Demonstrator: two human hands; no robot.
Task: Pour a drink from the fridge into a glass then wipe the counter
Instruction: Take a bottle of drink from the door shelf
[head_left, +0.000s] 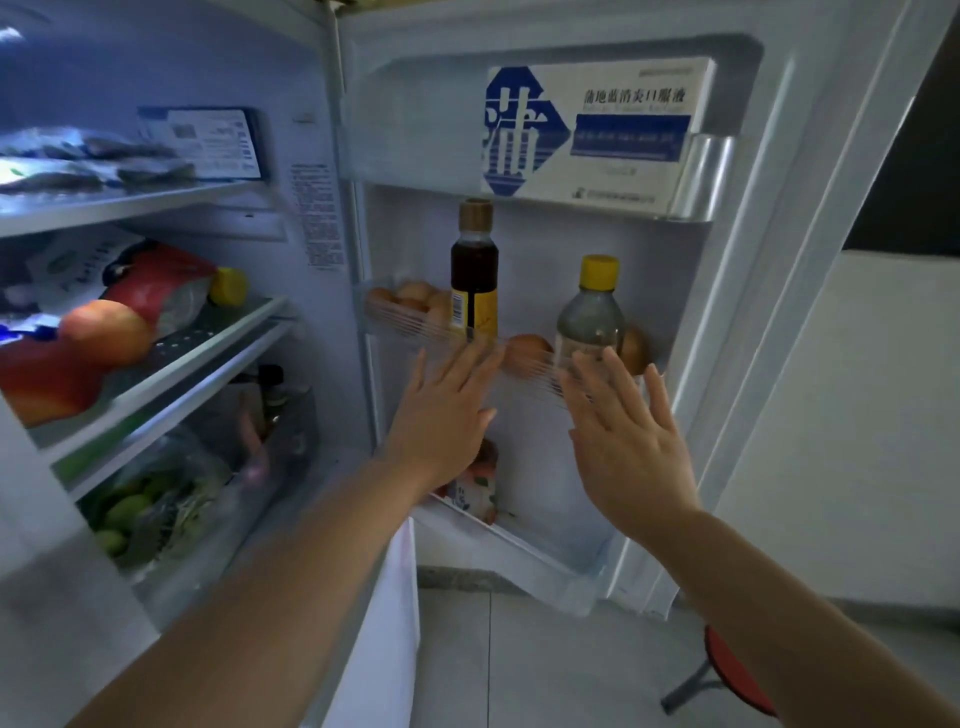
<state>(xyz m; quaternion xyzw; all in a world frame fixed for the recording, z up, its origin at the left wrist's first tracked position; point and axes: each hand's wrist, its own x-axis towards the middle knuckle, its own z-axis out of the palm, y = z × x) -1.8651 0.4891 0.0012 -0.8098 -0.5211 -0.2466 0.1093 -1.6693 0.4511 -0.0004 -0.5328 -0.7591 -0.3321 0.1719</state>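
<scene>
The fridge stands open, and its door (743, 291) swings out to the right. A drink carton (480, 491) with fruit pictures stands in the bottom door shelf, partly hidden behind my left hand (444, 410). That hand is spread flat, fingers apart, holding nothing, in front of the middle door shelf. My right hand (626, 441) is also spread and empty, just below a clear bottle (589, 317) with a yellow cap. A dark sauce bottle (474, 270) with a brown cap stands left of it. No glass or counter is in view.
Eggs (415, 301) lie along the middle door shelf. A blue and white medicine box (587, 130) fills the top door shelf. Fruit and packets (104, 327) sit on the inner shelves at left, vegetables (140, 504) in the drawer. A red stool (737, 675) stands on the tiled floor at lower right.
</scene>
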